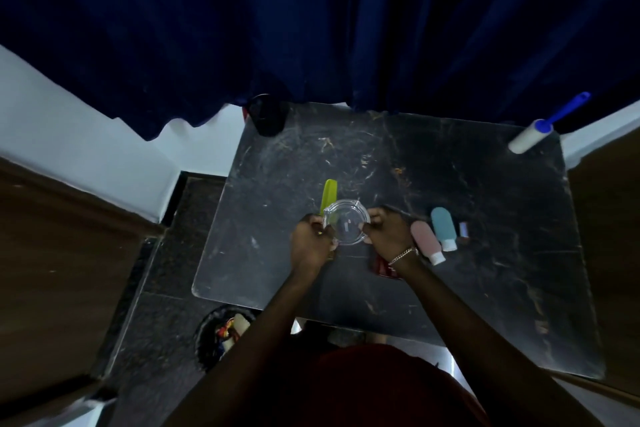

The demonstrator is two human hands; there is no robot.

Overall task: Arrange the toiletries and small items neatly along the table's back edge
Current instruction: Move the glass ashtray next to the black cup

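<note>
Both hands hold a clear round glass dish (347, 222) over the middle of the dark marble table (450, 184). My left hand (311, 241) grips its left rim and my right hand (387, 232) pinches its right rim. A yellow-green comb (329, 193) lies partly under the dish. To the right lie a pink squeeze bottle (425, 245), a teal squeeze bottle (442, 227) and a small dark item (463, 229). A red packet (382, 267) shows under my right wrist. A lint roller (533, 137) with a blue handle leans over the back right corner.
A black cup (268, 114) stands at the table's back left corner. Dark blue curtains (311, 28) hang just behind the back edge. A bin (225, 333) with rubbish stands on the floor at the front left. Wooden furniture flanks both sides.
</note>
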